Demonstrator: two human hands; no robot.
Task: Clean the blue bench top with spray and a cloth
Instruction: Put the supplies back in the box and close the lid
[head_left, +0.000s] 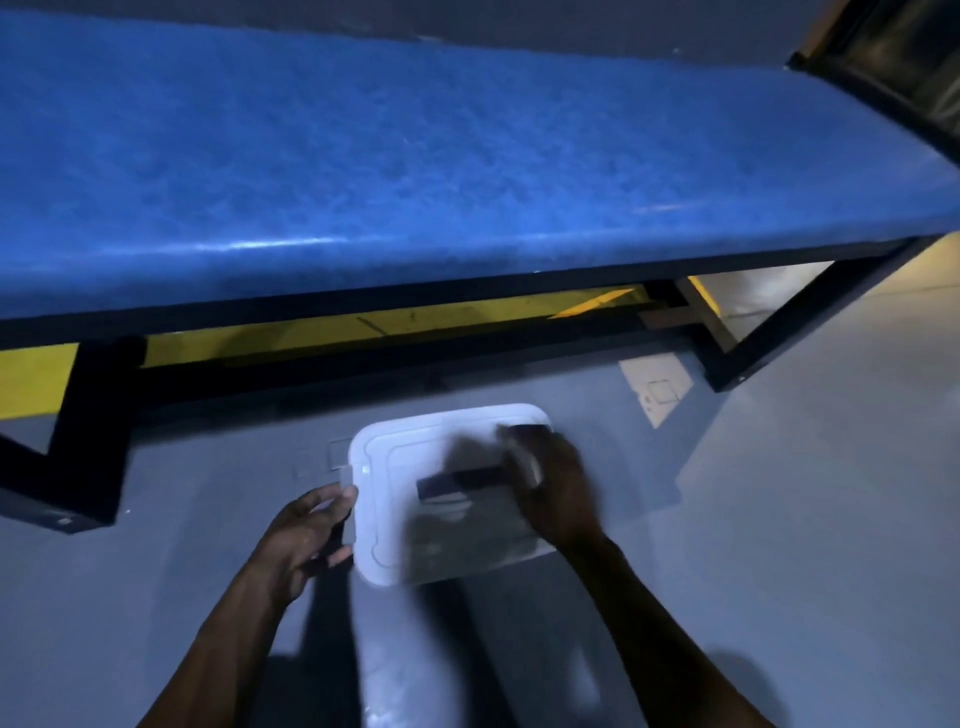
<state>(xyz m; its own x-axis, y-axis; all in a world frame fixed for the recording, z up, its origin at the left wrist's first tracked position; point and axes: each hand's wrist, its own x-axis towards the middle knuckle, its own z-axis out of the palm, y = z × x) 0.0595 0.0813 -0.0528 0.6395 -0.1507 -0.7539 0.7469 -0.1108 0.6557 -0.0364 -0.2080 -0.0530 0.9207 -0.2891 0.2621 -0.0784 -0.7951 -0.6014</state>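
My left hand (306, 540) grips the left edge of a white plastic box (395, 499) on the grey floor (779, 493). My right hand (556, 483) lies blurred across its lid; whether it grasps anything, I cannot tell. The blue bench top (415, 166) stretches beyond, cut off at left.

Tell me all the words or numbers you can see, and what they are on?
None can be read.
White box lid: a dark strip, too blurred to tell whether it holds words.
Pale floor plate: square marks, no letters.
Blue bench top: no writing.
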